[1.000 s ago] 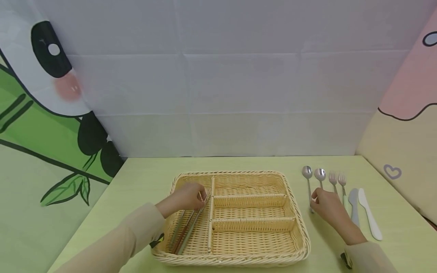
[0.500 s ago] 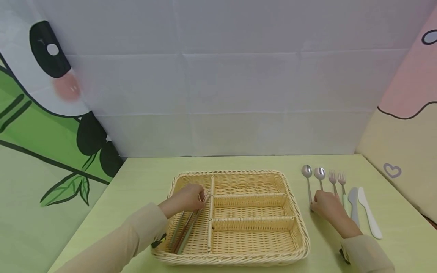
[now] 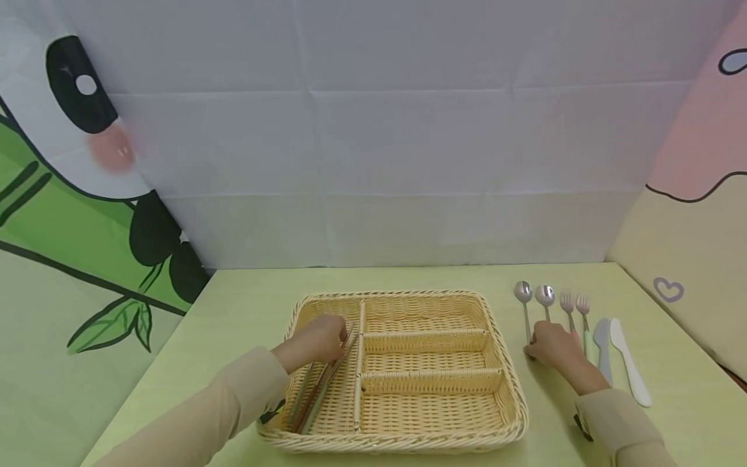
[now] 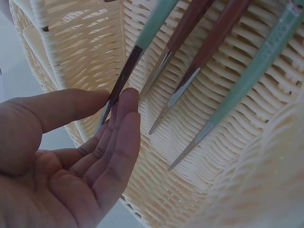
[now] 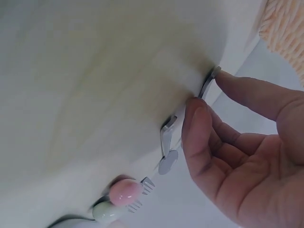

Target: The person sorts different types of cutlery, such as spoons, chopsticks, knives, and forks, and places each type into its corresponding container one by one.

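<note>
Left wrist: green, metal-ended chopstick (image 4: pixel 138 49)

Basket (image 3: pixel 403 444), seemingly, in every view

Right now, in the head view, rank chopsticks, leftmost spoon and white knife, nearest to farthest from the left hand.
1. Chopsticks: at the left hand, inside the basket.
2. Leftmost spoon: right of the basket.
3. White knife: farthest right.
</note>
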`<state>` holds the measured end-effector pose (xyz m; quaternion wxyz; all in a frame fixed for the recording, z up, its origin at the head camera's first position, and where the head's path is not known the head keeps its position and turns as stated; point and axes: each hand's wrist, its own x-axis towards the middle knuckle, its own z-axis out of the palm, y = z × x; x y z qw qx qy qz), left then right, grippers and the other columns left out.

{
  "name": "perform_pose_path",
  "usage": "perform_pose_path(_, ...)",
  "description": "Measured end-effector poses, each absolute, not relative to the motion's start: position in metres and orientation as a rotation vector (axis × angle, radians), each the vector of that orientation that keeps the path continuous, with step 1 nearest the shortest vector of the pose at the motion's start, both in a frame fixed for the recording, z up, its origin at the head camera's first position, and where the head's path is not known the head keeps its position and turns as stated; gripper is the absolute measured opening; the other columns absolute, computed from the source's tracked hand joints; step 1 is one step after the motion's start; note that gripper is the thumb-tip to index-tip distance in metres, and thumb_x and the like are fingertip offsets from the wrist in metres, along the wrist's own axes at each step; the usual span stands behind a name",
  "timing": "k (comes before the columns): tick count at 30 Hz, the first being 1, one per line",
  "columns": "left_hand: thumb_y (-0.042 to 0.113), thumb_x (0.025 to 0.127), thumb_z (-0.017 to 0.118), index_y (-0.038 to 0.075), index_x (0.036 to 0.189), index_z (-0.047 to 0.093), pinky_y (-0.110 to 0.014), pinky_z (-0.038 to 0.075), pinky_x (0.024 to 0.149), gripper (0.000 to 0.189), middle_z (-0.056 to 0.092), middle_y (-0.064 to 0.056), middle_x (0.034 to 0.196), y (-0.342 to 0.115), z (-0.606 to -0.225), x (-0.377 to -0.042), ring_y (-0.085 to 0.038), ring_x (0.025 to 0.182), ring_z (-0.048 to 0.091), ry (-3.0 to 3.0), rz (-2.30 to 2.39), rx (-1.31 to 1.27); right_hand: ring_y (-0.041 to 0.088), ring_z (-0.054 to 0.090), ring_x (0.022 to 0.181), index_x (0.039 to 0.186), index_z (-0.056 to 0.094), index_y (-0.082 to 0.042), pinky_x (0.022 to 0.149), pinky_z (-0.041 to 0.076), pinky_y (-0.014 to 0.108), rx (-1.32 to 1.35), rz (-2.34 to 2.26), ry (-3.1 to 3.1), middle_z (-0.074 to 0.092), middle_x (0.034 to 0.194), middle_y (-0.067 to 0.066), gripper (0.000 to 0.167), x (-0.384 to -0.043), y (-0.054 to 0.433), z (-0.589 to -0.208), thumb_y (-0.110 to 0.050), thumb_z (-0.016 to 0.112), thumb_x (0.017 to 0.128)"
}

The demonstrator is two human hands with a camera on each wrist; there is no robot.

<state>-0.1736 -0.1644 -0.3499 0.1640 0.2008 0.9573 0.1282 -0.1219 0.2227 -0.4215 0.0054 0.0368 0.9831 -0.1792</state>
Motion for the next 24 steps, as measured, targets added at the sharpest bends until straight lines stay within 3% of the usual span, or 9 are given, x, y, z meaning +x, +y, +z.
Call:
perform_pose_path(9,0.003,0.079,0.067,0.0,0.099,0.06,-0.034,0.047,0.063,0.021,0.062,-0.013,0.096,-0.163,-0.3516,-0.174,-0.022,0.077,0.058,2.731,0.306,0.601,0.017,0.04,0.051,0.054,0.04,-0.01,0.049,0.03,0.027,0.135,-0.553,3.107,0.041,0.051,0.001,0.016,-0.1208,0.2229,-0.4176,0.001,0.05,0.058)
perform_pose_path(18,0.006,0.081,0.067,0.0,0.098,0.06,-0.037,0.049,0.067,0.02,0.062,-0.014,0.1,-0.1626,-0.3465,-0.167,-0.024,0.081,0.058,2.741,0.333,0.626,0.021,0.045,0.057,0.063,0.045,-0.004,0.054,0.033,0.031,0.196,-0.482,3.068,0.048,0.06,0.006,0.008,-0.1218,0.2225,-0.414,0.003,0.048,0.061)
perform_pose_path(24,0.007,0.082,0.066,0.002,0.095,0.061,-0.037,0.048,0.066,0.015,0.062,-0.013,0.098,-0.1627,-0.3462,-0.1653,-0.022,0.078,0.057,2.754,0.337,0.637,0.023,0.046,0.061,0.065,0.047,-0.005,0.065,0.037,0.042,0.267,-0.448,3.01,0.051,0.064,0.008,0.008,-0.1246,0.2221,-0.4136,0.003,0.047,0.066)
